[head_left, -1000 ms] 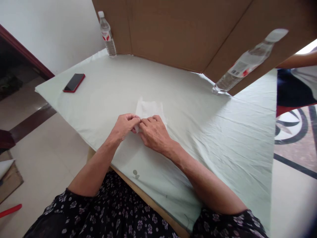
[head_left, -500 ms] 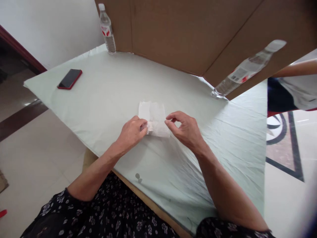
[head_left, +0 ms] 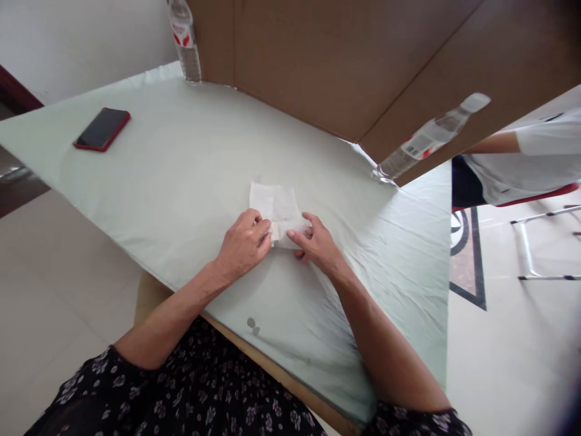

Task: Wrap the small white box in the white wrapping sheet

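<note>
White sheet (head_left: 284, 203), thin, crinkled, squarish, lies on the tabletop (head_left: 181, 169), in from near edge. Left hand (head_left: 245, 240): fingers pinch a small pale piece (head_left: 275, 232) at the sheet's near side, probably steadying it. Right hand (head_left: 320, 243): thumb over sheet's right side, fingers curled; can't tell if pinching. Cloth creased toward right edge. Glossy phone (head_left: 102, 129), red rim, near left corner. Clear plastic left bottle (head_left: 184, 45), far edge, and right bottle (head_left: 420, 144), toward right edge, likely brace stiff brown cardboard (head_left: 308, 66).
</note>
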The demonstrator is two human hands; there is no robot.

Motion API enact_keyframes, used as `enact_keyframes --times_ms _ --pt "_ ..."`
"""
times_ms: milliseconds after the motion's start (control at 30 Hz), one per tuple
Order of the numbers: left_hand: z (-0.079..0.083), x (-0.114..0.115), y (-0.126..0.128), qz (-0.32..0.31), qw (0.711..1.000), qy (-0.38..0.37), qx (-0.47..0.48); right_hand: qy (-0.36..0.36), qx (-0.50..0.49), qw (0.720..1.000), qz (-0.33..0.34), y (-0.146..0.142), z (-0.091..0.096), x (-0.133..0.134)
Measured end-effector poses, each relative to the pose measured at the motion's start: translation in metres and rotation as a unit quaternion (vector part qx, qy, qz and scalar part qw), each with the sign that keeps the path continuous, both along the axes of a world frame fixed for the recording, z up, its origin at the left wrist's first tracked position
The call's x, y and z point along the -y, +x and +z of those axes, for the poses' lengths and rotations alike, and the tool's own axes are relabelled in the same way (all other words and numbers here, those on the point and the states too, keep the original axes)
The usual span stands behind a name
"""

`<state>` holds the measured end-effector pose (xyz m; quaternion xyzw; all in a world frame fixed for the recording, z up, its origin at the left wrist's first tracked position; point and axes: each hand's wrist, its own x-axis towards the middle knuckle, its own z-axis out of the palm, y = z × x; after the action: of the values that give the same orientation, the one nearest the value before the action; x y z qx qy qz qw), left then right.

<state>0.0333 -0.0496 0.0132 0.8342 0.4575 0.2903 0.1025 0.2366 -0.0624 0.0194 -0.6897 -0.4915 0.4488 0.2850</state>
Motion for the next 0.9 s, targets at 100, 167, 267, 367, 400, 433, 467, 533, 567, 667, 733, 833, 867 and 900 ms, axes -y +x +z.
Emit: enact_keyframes --times_ms 100,167,267,367,400,433,467,533,567,667,733,833,867,900 --pt "0.001 0.0 0.0 -0.002 1.0 -0.014 -0.005 0.045 -0.021 0.999 -0.016 -0.007 -0.004 -0.005" --pt "0.003 -0.001 0.0 -0.003 0.999 -0.03 -0.01 0.082 -0.004 0.997 -0.016 -0.011 -0.007 -0.007" --pt "0.007 -0.003 0.001 -0.002 0.998 -0.054 -0.021 0.136 0.042 0.99 -0.011 -0.015 -0.008 -0.007" --pt "0.011 -0.005 0.003 0.002 0.996 -0.078 -0.032 0.169 0.06 0.984 -0.012 -0.021 -0.006 -0.005" --pt "0.011 -0.005 0.004 0.003 0.996 -0.085 -0.035 0.178 0.059 0.982 -0.011 -0.024 -0.005 -0.004" --pt "0.012 -0.005 0.004 0.003 0.995 -0.089 -0.038 0.187 0.057 0.981 -0.009 -0.027 -0.004 -0.003" --pt "0.013 -0.005 0.005 0.002 0.995 -0.091 -0.042 0.199 0.056 0.978 -0.004 -0.03 -0.003 -0.002" --pt "0.013 -0.005 0.006 0.002 0.994 -0.094 -0.049 0.227 0.061 0.972 0.013 -0.037 -0.001 0.0" --pt "0.014 -0.004 0.007 0.003 0.994 -0.098 -0.053 0.24 0.068 0.968 0.025 -0.039 0.0 0.0" --pt "0.015 -0.004 0.008 0.013 0.992 -0.117 -0.054 0.258 0.095 0.959 0.064 -0.045 0.004 0.0" --pt "0.016 -0.004 0.007 0.01 0.991 -0.131 -0.036 0.256 0.104 0.957 0.09 -0.046 0.006 -0.001" --pt "0.016 -0.006 0.0 -0.028 0.985 -0.168 0.017 0.248 0.108 0.954 0.128 -0.043 0.006 -0.002" --pt "0.016 -0.007 -0.002 -0.043 0.982 -0.182 0.035 0.247 0.108 0.953 0.14 -0.042 0.005 -0.001" --pt "0.016 -0.008 -0.005 -0.055 0.978 -0.194 0.049 0.248 0.108 0.951 0.152 -0.04 0.005 -0.001"
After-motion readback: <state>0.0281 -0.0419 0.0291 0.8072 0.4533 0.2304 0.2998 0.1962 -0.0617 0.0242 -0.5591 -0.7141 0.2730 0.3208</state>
